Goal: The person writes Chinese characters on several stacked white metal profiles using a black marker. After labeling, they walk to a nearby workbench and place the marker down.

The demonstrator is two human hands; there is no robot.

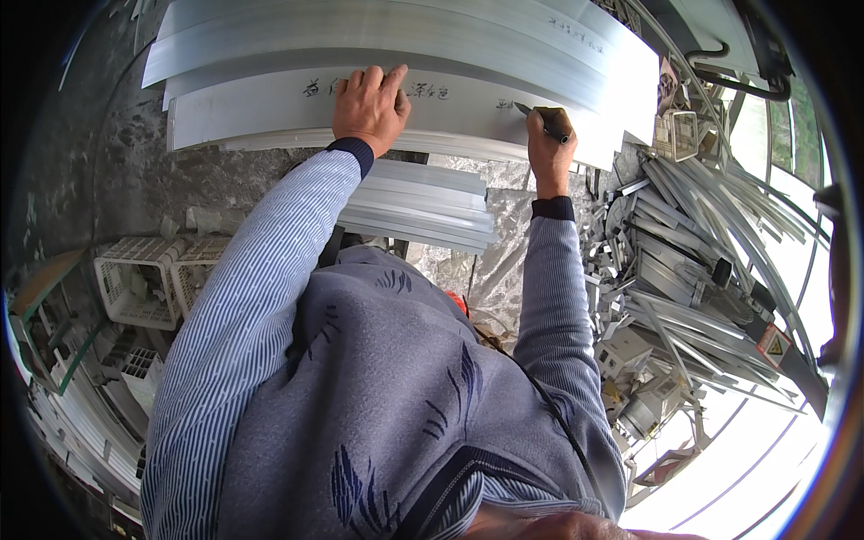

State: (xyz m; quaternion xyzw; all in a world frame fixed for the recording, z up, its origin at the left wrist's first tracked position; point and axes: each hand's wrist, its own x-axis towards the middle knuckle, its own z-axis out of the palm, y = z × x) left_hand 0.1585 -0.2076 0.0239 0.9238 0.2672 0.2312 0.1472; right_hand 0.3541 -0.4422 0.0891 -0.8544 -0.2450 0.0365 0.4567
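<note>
A long, flat silvery metal panel (pixel 243 112) lies across the top of the view, with dark handwriting along its face. On it rests my left hand (pixel 371 106), palm down with the fingers stretched out, covering part of the writing. My right hand (pixel 551 148) grips a black marker pen (pixel 559 133). The pen's tip meets the panel beside some fresh-looking strokes, right of the other writing. Wider silvery panels (pixel 360 27) lie just beyond, one also bearing handwriting near its far right.
Below the panel, more metal strips (pixel 423 211) lie stacked. White plastic crates (pixel 135 283) stand on the floor at the left. On the right, a heap of metal profiles and offcuts (pixel 666 234) spreads out, with a machine part (pixel 648 409) near it.
</note>
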